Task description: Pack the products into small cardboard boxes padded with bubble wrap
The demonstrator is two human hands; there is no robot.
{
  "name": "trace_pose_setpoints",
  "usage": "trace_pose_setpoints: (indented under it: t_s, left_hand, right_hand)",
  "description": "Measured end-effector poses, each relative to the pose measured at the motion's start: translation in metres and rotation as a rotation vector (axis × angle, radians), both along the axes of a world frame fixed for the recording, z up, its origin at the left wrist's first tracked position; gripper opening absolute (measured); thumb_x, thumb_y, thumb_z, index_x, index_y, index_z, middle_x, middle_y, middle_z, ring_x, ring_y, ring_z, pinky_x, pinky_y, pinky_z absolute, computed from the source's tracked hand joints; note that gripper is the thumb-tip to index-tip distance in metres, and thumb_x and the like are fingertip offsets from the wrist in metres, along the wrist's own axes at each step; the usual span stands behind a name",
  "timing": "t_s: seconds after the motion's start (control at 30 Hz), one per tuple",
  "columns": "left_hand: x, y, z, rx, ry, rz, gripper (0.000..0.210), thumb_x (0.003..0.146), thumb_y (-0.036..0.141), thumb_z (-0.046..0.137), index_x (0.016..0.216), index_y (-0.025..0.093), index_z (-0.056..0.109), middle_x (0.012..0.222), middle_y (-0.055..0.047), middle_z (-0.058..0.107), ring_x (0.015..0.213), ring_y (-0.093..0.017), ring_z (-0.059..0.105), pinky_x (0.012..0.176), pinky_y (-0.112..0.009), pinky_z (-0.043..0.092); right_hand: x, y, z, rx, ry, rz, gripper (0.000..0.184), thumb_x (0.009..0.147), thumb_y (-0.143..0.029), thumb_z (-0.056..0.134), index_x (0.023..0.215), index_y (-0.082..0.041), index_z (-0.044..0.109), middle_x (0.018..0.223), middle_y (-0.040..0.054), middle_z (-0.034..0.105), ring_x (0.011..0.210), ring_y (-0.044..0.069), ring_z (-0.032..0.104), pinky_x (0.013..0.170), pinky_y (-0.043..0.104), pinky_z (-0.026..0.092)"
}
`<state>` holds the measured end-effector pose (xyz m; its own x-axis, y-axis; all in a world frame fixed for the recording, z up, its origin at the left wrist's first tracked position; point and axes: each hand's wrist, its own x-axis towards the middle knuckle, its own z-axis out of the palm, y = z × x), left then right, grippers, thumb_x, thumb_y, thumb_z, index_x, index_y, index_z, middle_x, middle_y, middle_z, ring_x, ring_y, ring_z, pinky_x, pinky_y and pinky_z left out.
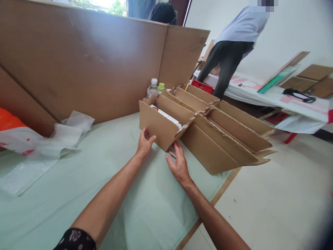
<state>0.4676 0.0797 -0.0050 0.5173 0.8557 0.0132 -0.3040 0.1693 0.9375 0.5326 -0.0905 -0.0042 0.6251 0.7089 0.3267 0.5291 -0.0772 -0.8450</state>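
The left hand [146,143], thumb spread wide, touches the near side of a small box [158,129], while the right hand [179,163], fingers loosely parted, meets its lower corner, probably so both steady it; the box sits on green cloth [125,139] beside other boxes [209,149], mouth upward, likely to hold its white contents [169,118] in

White wall [299,27], pale tiled floor [291,194], 1 bright window [104,5], white-covered table [318,110], red legs [290,138]
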Motion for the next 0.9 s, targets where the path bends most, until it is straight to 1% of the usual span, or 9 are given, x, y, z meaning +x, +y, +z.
trace_pose_setpoints:
  t_s: [0.1, 0.23, 0.33, 0.5, 0.6, 0.67, 0.77, 0.83, 0.9]
  left_hand:
    - [0.003, -0.007, -0.008, -0.002, -0.022, -0.049, 0.071, 0.070, 0.030, 0.077, 0.135, 0.020, 0.048, 0.151, -0.015, 0.048, 0.140, -0.028, 0.046, 0.114, -0.042, 0.037]
    - [0.012, 0.005, -0.010, 0.005, -0.031, -0.078, 0.074, 0.066, 0.029, 0.078, 0.134, 0.020, 0.051, 0.152, -0.015, 0.047, 0.143, -0.029, 0.041, 0.117, -0.043, 0.034]
    - [0.019, 0.014, -0.010, 0.014, -0.035, -0.107, 0.074, 0.064, 0.026, 0.077, 0.134, 0.020, 0.053, 0.151, -0.013, 0.049, 0.143, -0.030, 0.042, 0.117, -0.044, 0.034]
    - [0.028, 0.024, -0.011, 0.027, -0.034, -0.151, 0.079, 0.063, 0.023, 0.073, 0.138, 0.019, 0.051, 0.153, -0.013, 0.047, 0.142, -0.030, 0.043, 0.118, -0.045, 0.033]
    - [0.027, 0.022, -0.013, 0.047, -0.011, -0.169, 0.078, 0.065, 0.024, 0.071, 0.140, 0.017, 0.049, 0.153, -0.015, 0.047, 0.142, -0.031, 0.043, 0.118, -0.045, 0.033]
    - [0.021, 0.013, -0.016, 0.078, 0.023, -0.176, 0.078, 0.068, 0.027, 0.070, 0.142, 0.014, 0.047, 0.152, -0.017, 0.047, 0.143, -0.032, 0.042, 0.119, -0.046, 0.032]
    - [0.002, -0.014, -0.020, 0.158, 0.094, -0.180, 0.080, 0.071, 0.028, 0.068, 0.145, 0.012, 0.042, 0.154, -0.021, 0.043, 0.144, -0.033, 0.040, 0.119, -0.048, 0.031]
    - [-0.019, -0.039, -0.021, 0.237, 0.145, -0.185, 0.077, 0.072, 0.025, 0.067, 0.144, 0.013, 0.045, 0.153, -0.020, 0.045, 0.143, -0.034, 0.041, 0.120, -0.050, 0.030]
    - [-0.045, -0.065, -0.022, 0.321, 0.193, -0.193, 0.070, 0.070, 0.020, 0.067, 0.138, 0.015, 0.053, 0.148, -0.019, 0.051, 0.141, -0.034, 0.044, 0.122, -0.051, 0.027]
  right_hand:
    - [0.009, 0.003, 0.000, -0.027, -0.024, -0.005, 0.068, 0.087, -0.027, 0.055, 0.152, -0.020, 0.038, 0.154, 0.0180, 0.035, 0.134, 0.029, 0.050, 0.104, 0.047, 0.054]
    - [0.014, 0.009, -0.006, -0.026, -0.013, -0.005, 0.070, 0.085, -0.028, 0.056, 0.152, -0.020, 0.037, 0.158, 0.0185, 0.029, 0.135, 0.030, 0.050, 0.102, 0.046, 0.055]
    - [0.016, 0.014, -0.014, -0.017, 0.007, -0.001, 0.070, 0.084, -0.028, 0.058, 0.151, -0.022, 0.039, 0.160, 0.0171, 0.026, 0.135, 0.030, 0.050, 0.101, 0.047, 0.056]
    - [0.019, 0.016, -0.020, -0.049, 0.073, 0.016, 0.067, 0.083, -0.031, 0.059, 0.148, -0.021, 0.044, 0.159, 0.0173, 0.029, 0.130, 0.031, 0.055, 0.105, 0.049, 0.053]
    - [0.020, 0.016, -0.021, -0.039, 0.089, 0.023, 0.066, 0.083, -0.032, 0.059, 0.147, -0.019, 0.046, 0.159, 0.0183, 0.029, 0.129, 0.031, 0.056, 0.106, 0.049, 0.052]
    - [0.021, 0.015, -0.023, -0.025, 0.087, 0.030, 0.065, 0.084, -0.033, 0.060, 0.146, -0.019, 0.047, 0.159, 0.0180, 0.029, 0.130, 0.031, 0.055, 0.106, 0.050, 0.052]
    - [0.024, 0.015, -0.027, -0.004, 0.054, 0.037, 0.063, 0.085, -0.035, 0.061, 0.145, -0.020, 0.049, 0.159, 0.0174, 0.029, 0.132, 0.030, 0.053, 0.104, 0.049, 0.053]
    - [0.026, 0.016, -0.030, -0.003, 0.005, 0.025, 0.059, 0.085, -0.036, 0.060, 0.141, -0.019, 0.052, 0.155, 0.0186, 0.034, 0.128, 0.030, 0.056, 0.102, 0.047, 0.055]
    - [0.028, 0.017, -0.032, -0.018, -0.044, 0.010, 0.052, 0.087, -0.036, 0.057, 0.135, -0.016, 0.058, 0.146, 0.0194, 0.043, 0.122, 0.028, 0.060, 0.100, 0.046, 0.056]
